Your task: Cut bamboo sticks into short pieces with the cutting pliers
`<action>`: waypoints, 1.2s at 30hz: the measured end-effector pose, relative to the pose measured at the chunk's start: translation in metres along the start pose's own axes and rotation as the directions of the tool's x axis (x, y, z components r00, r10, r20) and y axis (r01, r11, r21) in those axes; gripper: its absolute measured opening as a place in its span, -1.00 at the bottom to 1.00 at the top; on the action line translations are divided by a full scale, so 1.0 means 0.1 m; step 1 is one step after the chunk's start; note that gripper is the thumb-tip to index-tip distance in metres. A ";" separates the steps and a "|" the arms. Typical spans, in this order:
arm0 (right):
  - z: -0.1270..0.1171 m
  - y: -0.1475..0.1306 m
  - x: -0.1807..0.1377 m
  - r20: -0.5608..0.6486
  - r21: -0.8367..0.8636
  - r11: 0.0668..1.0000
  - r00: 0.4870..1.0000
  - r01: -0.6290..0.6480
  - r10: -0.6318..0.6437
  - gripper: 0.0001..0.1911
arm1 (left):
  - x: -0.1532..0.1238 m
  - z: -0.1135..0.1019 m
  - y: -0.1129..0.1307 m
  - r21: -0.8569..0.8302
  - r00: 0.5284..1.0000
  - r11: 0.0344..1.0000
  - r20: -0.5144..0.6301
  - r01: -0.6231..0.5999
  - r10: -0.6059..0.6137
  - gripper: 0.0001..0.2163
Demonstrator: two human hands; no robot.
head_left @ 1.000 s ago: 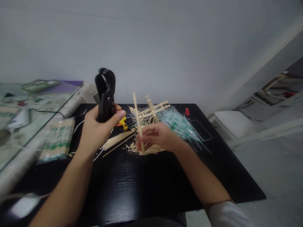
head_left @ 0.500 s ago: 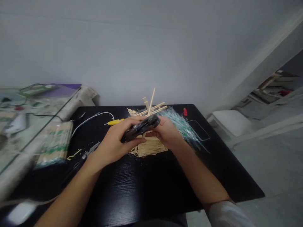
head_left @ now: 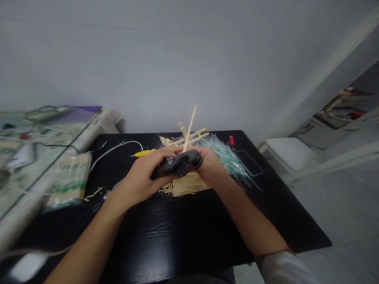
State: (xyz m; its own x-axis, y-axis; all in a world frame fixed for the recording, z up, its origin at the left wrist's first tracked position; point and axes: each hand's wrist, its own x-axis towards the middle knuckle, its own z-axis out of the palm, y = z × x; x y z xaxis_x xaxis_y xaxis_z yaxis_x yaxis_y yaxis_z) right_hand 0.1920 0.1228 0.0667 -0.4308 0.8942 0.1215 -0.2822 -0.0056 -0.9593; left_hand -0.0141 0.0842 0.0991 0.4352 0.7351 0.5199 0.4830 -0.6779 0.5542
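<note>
Just above the black table (head_left: 225, 232), my left hand (head_left: 142, 173) is wrapped round a dark grey, worn-looking tool (head_left: 179, 162), whose exact kind I cannot make out. My right hand (head_left: 211, 167) is closed at the tool's right end, its fingertips largely hidden. A thin wooden stick (head_left: 190, 128), like a chopstick, slants up from between my hands, and its lower end meets the tool. My right fingers appear to grip it. Below lies a pile of short cut wooden sticks (head_left: 188, 185). Longer sticks (head_left: 194, 138) joined into a frame lie behind my hands.
Green-and-clear plastic wrappers (head_left: 227, 156) are heaped right of my hands. A yellow glue gun or similar tool (head_left: 144, 153) with a white cord lies behind my left hand. Packed chopsticks (head_left: 69, 177) lie left. A red object (head_left: 231, 140) is at the back right, a white stool (head_left: 290, 152) beyond.
The dark tool has turned in my hands, and its two-part end now appears closer together. The stick has shifted slightly up and right. My left hand has dropped a little over the scissors.
</note>
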 end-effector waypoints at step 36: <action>-0.02 1.22 -1.11 -0.020 -0.594 0.802 0.996 0.059 -0.088 -0.87 | -1.09 1.16 0.13 -0.577 0.702 0.588 -0.036 0.567 -0.711 -0.82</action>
State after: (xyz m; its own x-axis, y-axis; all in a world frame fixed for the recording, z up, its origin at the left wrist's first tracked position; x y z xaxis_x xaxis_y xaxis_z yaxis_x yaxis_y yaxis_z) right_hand 0.2074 0.0236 -0.0639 -0.3869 0.9001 0.2001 0.2573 0.3138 -0.9139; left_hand 0.0333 -0.0037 -0.0254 -0.0649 0.9979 -0.0059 0.0927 0.0119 0.9956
